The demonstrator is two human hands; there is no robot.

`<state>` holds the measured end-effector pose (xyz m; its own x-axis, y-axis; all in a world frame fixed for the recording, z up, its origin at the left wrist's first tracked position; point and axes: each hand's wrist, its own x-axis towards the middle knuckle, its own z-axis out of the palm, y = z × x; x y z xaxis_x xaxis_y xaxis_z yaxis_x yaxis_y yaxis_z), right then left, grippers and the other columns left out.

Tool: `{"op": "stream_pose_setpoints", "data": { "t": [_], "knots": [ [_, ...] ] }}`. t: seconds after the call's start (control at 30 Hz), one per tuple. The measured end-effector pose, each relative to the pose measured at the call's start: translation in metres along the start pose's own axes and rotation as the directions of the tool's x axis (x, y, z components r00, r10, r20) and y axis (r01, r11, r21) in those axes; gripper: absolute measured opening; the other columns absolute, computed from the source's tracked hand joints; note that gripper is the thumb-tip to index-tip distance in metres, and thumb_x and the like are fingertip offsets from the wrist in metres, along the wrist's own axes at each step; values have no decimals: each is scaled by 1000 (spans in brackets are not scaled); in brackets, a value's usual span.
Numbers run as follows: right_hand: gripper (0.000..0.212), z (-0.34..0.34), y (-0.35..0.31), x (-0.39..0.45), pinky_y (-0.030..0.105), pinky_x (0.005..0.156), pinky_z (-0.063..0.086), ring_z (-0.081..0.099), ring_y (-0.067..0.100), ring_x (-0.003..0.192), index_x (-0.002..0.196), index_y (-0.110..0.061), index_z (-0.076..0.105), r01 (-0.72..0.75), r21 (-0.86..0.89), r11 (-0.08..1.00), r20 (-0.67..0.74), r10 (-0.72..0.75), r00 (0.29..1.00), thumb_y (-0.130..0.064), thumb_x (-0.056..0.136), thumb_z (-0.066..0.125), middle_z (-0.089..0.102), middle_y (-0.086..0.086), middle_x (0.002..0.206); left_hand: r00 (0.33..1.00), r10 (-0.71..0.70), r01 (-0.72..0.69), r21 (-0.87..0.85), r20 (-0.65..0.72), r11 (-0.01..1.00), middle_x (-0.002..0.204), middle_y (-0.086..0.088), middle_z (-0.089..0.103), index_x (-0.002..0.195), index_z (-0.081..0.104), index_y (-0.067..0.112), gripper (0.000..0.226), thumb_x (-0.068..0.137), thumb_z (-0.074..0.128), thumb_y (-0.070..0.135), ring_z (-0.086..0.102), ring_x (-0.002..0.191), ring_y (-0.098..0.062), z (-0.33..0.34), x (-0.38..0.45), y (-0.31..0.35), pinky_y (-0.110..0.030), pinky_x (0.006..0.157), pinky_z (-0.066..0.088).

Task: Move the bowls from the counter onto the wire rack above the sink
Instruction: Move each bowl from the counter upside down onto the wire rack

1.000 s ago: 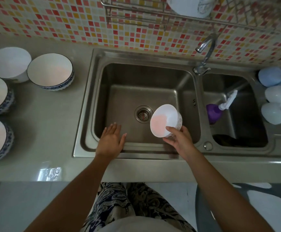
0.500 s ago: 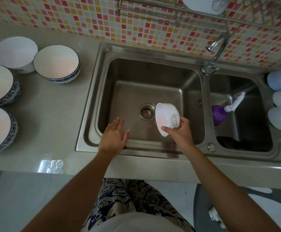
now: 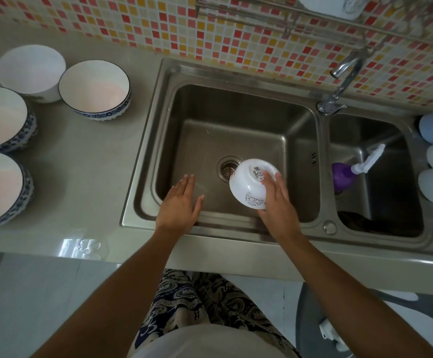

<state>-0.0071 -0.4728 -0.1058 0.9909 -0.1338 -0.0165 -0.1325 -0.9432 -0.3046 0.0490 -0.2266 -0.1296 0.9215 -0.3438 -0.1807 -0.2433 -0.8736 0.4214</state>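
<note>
White bowl (image 3: 252,182) sits upside down in the right hand (image 3: 277,202), fingers (image 3: 270,177) curved over its base and side, held above the sink (image 3: 210,73) just right of the drain (image 3: 227,168). Left hand (image 3: 178,206) hovers flat beside it, fingers straight and slightly spread, holding nothing. Four more bowls (image 3: 95,90) stand on the counter (image 3: 81,156) well left of both hands; the rack (image 3: 261,14) is above.
</note>
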Motion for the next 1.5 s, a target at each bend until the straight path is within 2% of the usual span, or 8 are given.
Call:
{"op": "stream_pose_setpoints", "data": {
  "t": [0.23, 0.37, 0.5, 0.63, 0.77, 0.97, 1.23, 1.5],
  "knots": [
    [80, 2, 6, -1, 51, 82, 58, 18, 31, 148, 140, -10, 34, 16, -84, 996, 11, -15, 1000, 7, 73, 73, 34, 7, 156, 1000, -1, 1, -11, -7, 1000, 158, -7, 15, 151, 8, 18, 65, 97, 22, 51, 20, 144, -21, -1, -1, 1, -35, 118, 18],
    [89, 3, 4, 5, 40, 98, 50, 30, 25, 142, 145, -14, 31, -178, 183, 967, -9, 183, 983, -5, 72, 79, 35, 10, 152, 1000, 3, -2, -20, 12, 1000, 160, -6, -1, 151, 0, 18, 66, 97, 22, 51, 9, 145, -18, -2, -1, -1, -33, 118, 9],
    [84, -15, -12, 18, 24, 66, 50, 59, 22, 96, 121, -17, 38, -477, 501, 722, 125, 485, 866, -26, 57, 93, 56, 7, 116, 997, 19, -22, 32, 77, 999, 158, -6, -15, 149, -9, 16, 71, 94, 14, 55, -9, 145, -18, -1, 1, -5, -33, 118, -1],
    [72, -27, -20, 31, 31, 65, 58, 59, 22, 100, 115, -16, 43, -599, 691, 405, 322, 569, 757, -27, 62, 91, 57, 6, 119, 994, 68, -74, 74, 83, 995, 156, -5, -20, 148, -14, 16, 74, 90, 5, 58, -16, 144, -18, -12, 5, -7, -35, 118, -4],
    [68, -50, -35, 40, 43, 78, 61, 56, 32, 116, 131, -15, 48, -592, 806, -6, 522, 477, 707, -28, 74, 83, 51, 10, 130, 990, 135, -132, 59, -42, 989, 156, -3, -15, 149, -7, 15, 74, 89, 4, 58, -14, 144, -17, -41, 24, -3, -32, 117, -4],
    [51, -91, -51, 55, 48, 90, 55, 57, 36, 117, 127, -16, 51, -492, 798, -349, 591, 287, 754, -31, 83, 72, 48, 17, 134, 914, 283, -281, 49, -290, 958, 157, -12, 10, 149, 16, 5, 63, 92, 27, 28, 6, 146, -28, -117, 76, 18, -45, 118, 16],
    [53, -167, -90, 70, 38, 63, 59, 64, 34, 102, 127, -20, 53, -362, 869, -337, 444, 211, 871, -50, 84, 59, 59, 16, 124, 765, 411, -353, 211, -495, 912, 159, -5, -3, 151, 2, 16, 62, 95, 29, 20, -9, 146, -19, -233, 128, 64, -36, 118, -3],
    [43, -242, -126, 107, 40, 62, 60, 61, 36, 108, 125, -20, 55, -195, 884, -424, 256, 92, 962, -38, 87, 60, 56, 19, 127, 831, 408, -279, 353, -377, 893, 157, 2, -17, 149, -10, 21, 59, 101, 20, 39, -21, 142, -20, -257, 162, 74, -38, 117, -7]
  ]
}}
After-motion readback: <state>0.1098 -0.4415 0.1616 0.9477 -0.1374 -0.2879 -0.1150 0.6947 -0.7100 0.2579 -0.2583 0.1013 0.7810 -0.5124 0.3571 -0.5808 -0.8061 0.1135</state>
